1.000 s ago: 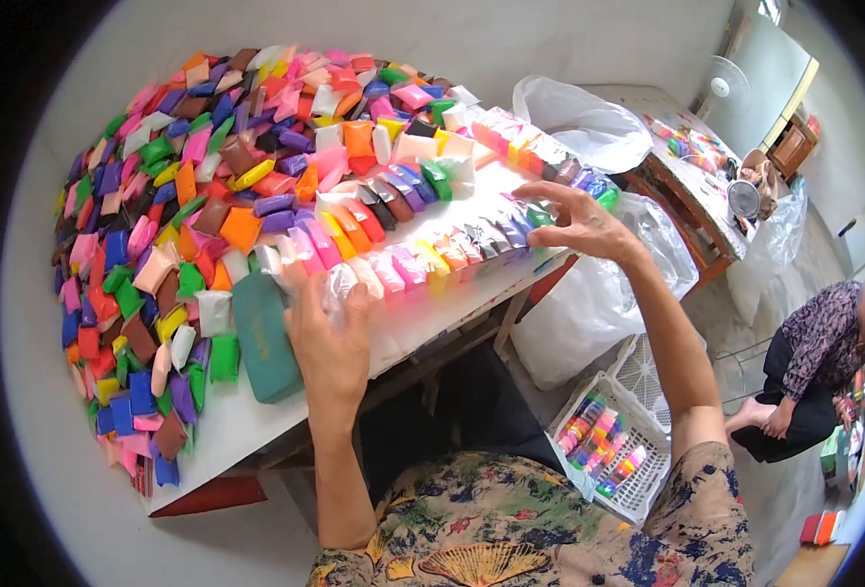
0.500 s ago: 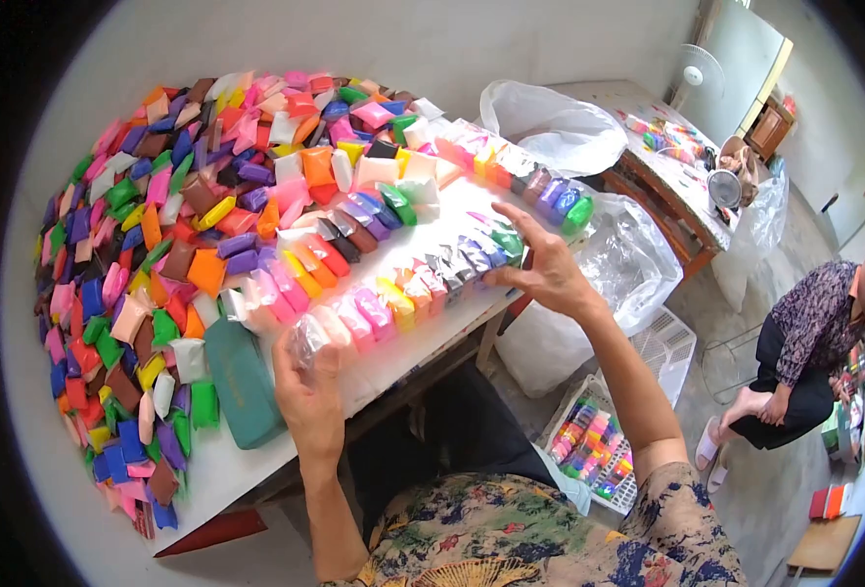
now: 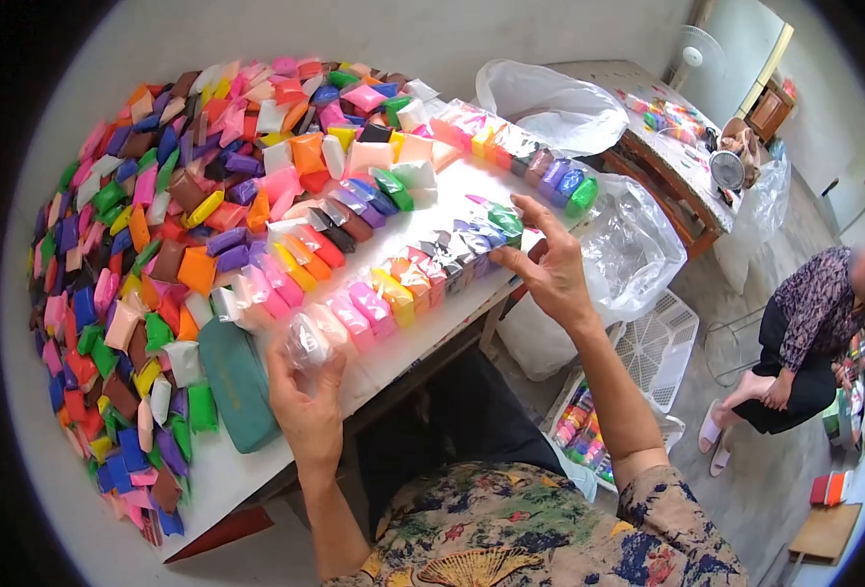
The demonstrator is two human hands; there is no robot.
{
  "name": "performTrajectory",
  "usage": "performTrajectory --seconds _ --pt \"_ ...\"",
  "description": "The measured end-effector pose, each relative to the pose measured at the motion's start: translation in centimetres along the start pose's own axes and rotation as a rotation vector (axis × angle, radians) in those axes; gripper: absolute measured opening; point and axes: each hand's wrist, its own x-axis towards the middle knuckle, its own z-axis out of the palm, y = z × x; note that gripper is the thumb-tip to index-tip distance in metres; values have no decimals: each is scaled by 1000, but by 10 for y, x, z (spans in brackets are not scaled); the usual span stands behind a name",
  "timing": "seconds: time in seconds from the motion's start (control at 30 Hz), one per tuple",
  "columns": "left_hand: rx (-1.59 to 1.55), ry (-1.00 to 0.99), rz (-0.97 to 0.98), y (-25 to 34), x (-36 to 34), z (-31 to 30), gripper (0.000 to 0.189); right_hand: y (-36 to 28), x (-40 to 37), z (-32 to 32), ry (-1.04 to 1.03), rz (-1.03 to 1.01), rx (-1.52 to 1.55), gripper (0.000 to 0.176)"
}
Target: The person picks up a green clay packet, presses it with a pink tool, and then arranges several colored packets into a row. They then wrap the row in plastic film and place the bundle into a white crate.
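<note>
A long clear bag of coloured packets [image 3: 393, 293] lies along the table's front edge, running from white and pink through yellow, orange and black to blue and green. My left hand [image 3: 305, 401] is closed round its white end. At its green end is my right hand [image 3: 550, 264], thumb and fingers pinching the plastic. Just behind lies another row of packets [image 3: 320, 240]. A third wrapped row [image 3: 516, 157] stretches towards the back right, ending in green. Beside my left hand sits a teal case [image 3: 237, 386].
A large heap of coloured packets [image 3: 159, 245] covers the table's left side. Clear plastic bags [image 3: 550, 108] stand behind and right. A white basket [image 3: 658, 352] with packets is on the floor. A seated person [image 3: 804, 342] is at the right, near a second table [image 3: 687, 186].
The view has shifted slightly. Both hands keep their places at the ends of the bag, and the right fingers have moved a little.
</note>
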Motion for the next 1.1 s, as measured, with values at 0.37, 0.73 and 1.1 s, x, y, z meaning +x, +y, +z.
performTrajectory --seconds 0.37,0.73,1.1 --pt "-32 48 -35 1 -2 3 39 -16 -30 9 253 -411 -426 68" --pt "7 24 -48 -3 -2 -1 45 -22 -32 35 125 -473 -619 73" --pt "718 281 698 51 -20 36 58 -42 -31 68 138 -615 -408 60"
